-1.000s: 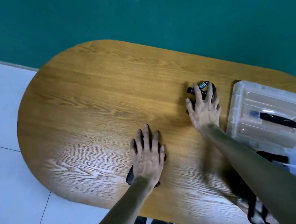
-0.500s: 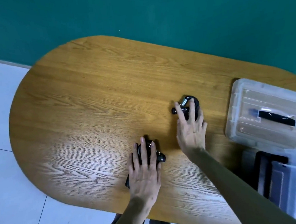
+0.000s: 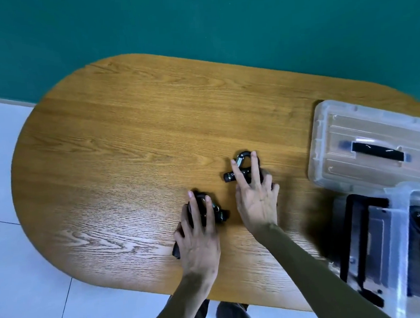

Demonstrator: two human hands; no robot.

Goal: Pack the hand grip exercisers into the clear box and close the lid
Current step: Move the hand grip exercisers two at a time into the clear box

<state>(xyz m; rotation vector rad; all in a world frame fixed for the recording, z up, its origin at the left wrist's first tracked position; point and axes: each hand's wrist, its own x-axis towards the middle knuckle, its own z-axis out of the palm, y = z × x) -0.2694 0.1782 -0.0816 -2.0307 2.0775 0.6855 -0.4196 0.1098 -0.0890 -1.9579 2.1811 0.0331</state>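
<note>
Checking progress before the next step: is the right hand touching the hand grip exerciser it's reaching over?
Touching. The head view shows the right hand lying on the exerciser, fingers draped over its spring loop and black handle.

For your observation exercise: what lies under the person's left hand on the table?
Under the left hand lies a black hand grip exerciser on the wooden table. Its spring and one handle end show beside the fingers; the palm covers the rest, so its full shape cannot be seen.

1. Black grip exerciser (image 3: 239, 173) with steel spring, flat on the table beneath my right fingers.
2. Second black grip exerciser (image 3: 217, 214), flat beneath my left fingers.
3. Clear box (image 3: 399, 250), open, at the table's right end.
4. Clear lid (image 3: 327, 150) with black handle, lying just beyond the box.
</note>
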